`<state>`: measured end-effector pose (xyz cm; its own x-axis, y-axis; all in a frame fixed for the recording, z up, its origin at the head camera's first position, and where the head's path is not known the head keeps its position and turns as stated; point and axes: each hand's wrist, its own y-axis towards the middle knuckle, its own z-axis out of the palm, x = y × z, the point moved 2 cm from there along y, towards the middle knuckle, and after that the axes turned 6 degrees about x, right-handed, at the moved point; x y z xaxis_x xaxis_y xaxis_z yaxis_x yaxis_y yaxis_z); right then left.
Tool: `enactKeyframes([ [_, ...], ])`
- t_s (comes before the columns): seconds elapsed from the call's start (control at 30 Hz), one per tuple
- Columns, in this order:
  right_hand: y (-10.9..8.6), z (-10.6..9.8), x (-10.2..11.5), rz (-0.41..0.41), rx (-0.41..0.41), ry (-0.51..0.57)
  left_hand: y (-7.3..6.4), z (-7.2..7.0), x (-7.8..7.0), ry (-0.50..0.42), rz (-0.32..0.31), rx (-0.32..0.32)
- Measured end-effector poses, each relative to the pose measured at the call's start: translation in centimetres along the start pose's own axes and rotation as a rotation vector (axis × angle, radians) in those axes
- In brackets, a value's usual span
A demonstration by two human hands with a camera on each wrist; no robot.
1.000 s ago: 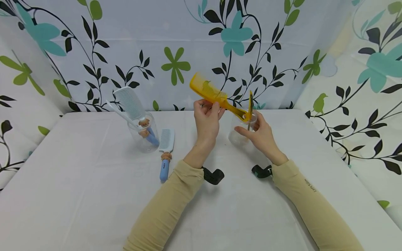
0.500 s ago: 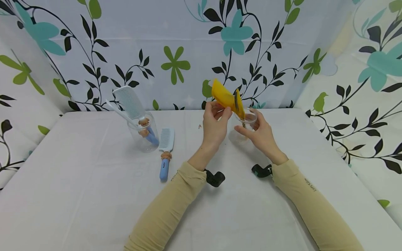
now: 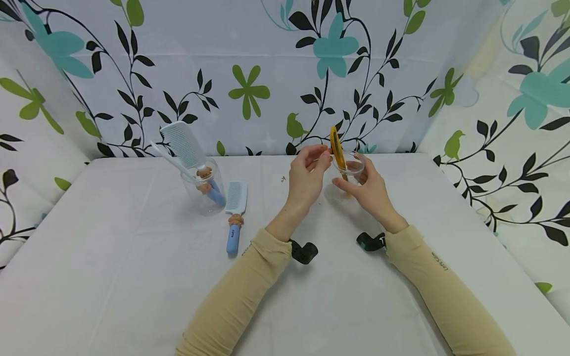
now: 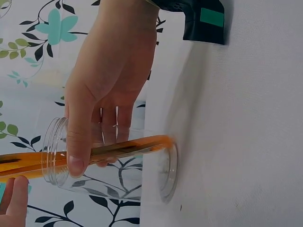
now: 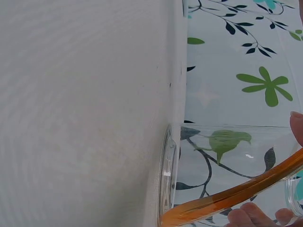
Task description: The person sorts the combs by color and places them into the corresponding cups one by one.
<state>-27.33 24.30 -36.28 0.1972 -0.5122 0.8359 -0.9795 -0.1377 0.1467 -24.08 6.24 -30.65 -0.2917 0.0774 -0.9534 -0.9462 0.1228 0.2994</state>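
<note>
Two yellow combs lean together with their handles in a clear jar. Their heads rise above its rim and overlap, so their shapes are hard to separate. My right hand grips the jar round its side. In the left wrist view the thumb of my right hand lies across the glass and the other fingers are behind it. My left hand has its thumb and fingertips together at the near edge of a yellow comb, just left of the rim; it appears to pinch it. The comb handles reach the jar's bottom.
Another clear jar on the left holds pale blue combs. Beside it a blue-handled comb lies on the white table. A patterned cloth hangs behind the table.
My left hand has moved right with a yellow comb, lowering and turning it until its handle is in the jar and its head lies against the other comb. The right hand has stayed on the jar.
</note>
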Motion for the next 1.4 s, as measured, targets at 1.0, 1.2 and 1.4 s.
enactKeyframes([
  [1.0,0.6,-0.3,0.4,-0.017,0.022,-0.014,-2.9,-8.5,-5.0,0.124,0.017,0.071],
  [1.2,0.4,-0.3,0.6,-0.013,0.017,-0.014,-4.0,-12.0,-6.0,0.164,0.029,0.051],
  [1.4,0.5,-0.3,0.6,-0.020,0.022,-0.015,-5.1,-16.1,-5.8,0.303,0.004,0.053],
])
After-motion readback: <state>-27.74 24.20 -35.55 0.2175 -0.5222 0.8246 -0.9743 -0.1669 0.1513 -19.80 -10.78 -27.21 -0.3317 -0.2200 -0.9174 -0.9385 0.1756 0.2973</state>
